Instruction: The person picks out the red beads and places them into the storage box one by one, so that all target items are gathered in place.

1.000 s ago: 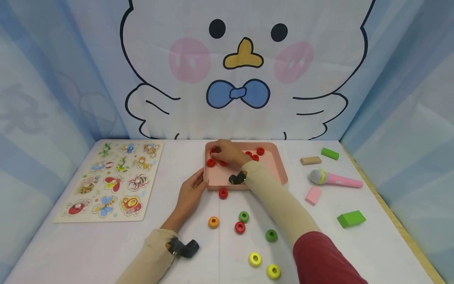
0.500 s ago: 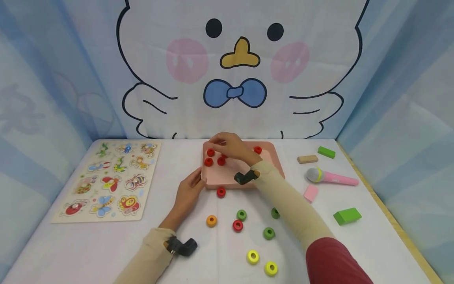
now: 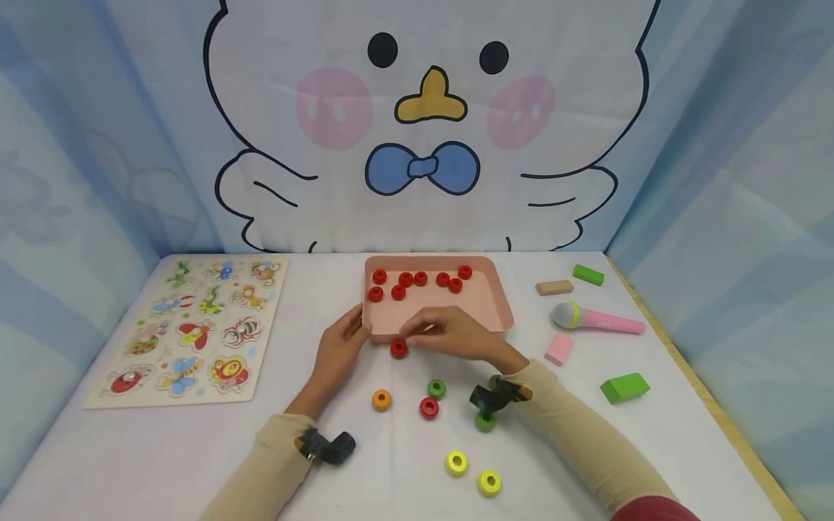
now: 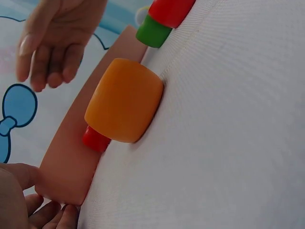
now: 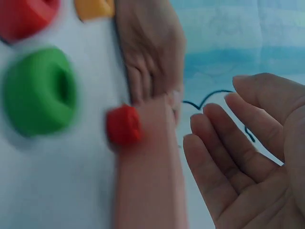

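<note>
My left hand [image 3: 337,354] grips the front left corner of the pink tray [image 3: 443,331], its thumb against the tray wall in the left wrist view. Several red beads [image 3: 420,278] lie inside along the tray's back half. Over the tray's front edge hovers my right hand [image 3: 449,333], with nothing between its relaxed fingers in the right wrist view. Its fingertips are close to a red bead [image 3: 399,349] that sits outside, just in front of the tray. Nearer to me lie an orange bead [image 3: 381,400], another red bead [image 3: 428,408] and a green bead [image 3: 436,389].
Two yellow beads [image 3: 457,463] lie at the front, and more green beads [image 3: 485,422] are partly behind the right wrist camera. A picture puzzle board [image 3: 189,333] occupies the left. At right are a toy microphone [image 3: 602,320], a green block [image 3: 625,388] and smaller blocks [image 3: 559,349].
My right hand has come out of the tray's back left toward its front edge, exposing the red beads there. My left hand stays at the tray corner. The head view has shifted slightly.
</note>
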Motion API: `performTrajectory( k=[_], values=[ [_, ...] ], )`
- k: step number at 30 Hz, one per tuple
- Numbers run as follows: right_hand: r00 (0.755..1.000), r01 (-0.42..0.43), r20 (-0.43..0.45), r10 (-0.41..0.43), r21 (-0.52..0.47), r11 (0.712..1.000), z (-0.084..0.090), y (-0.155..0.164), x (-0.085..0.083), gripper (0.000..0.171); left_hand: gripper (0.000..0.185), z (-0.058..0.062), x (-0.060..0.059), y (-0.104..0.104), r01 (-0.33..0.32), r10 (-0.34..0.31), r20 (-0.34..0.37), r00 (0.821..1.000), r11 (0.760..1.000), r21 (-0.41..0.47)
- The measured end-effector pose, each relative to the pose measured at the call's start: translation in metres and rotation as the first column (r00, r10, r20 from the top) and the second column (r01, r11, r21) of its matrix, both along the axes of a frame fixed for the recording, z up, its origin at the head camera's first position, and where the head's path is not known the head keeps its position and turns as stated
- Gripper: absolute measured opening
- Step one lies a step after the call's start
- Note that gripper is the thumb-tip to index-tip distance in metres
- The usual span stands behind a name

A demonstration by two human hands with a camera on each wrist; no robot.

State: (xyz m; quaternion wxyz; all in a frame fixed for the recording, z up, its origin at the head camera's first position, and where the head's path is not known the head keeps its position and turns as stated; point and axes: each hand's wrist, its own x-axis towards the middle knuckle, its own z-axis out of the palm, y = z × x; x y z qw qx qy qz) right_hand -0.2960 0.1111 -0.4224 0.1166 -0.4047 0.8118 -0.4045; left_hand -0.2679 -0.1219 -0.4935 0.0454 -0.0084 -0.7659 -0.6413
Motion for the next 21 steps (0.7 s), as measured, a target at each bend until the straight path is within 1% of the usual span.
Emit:
performTrajectory(
  k=[2, 5, 10, 15, 21],
  values=[
    [0.998, -0.039, 0.051, 0.039, -0.010, 0.999, -0.010, 0.005, 0.012, 0.026, 0.053, 0.000, 0.000, 0.000, 0.001, -0.001, -0.005, 1.000, 1.000, 0.006],
    [0.995, -0.056, 0.088, 0.056, -0.010, 0.998, -0.022, 0.011, 0.025, 0.025, 0.052, 0.000, 0.000, 0.001, 0.004, -0.004, -0.007, 1.000, 1.000, 0.005],
    [0.989, -0.075, 0.128, 0.071, 0.024, 0.997, -0.031, 0.018, 0.037, 0.024, 0.054, 0.001, 0.000, 0.002, 0.004, -0.004, 0.028, 1.000, 1.000, -0.011],
    [0.989, -0.093, 0.120, 0.083, 0.084, 0.992, -0.033, 0.029, 0.049, 0.024, 0.054, 0.001, 0.000, 0.003, -0.001, 0.003, 0.049, 0.999, 1.000, -0.028],
    [0.989, -0.140, 0.060, 0.136, 0.073, 0.987, -0.034, 0.039, 0.064, 0.026, 0.053, 0.003, 0.001, 0.002, -0.002, 0.004, 0.049, 0.999, 0.999, -0.042]
  ],
)
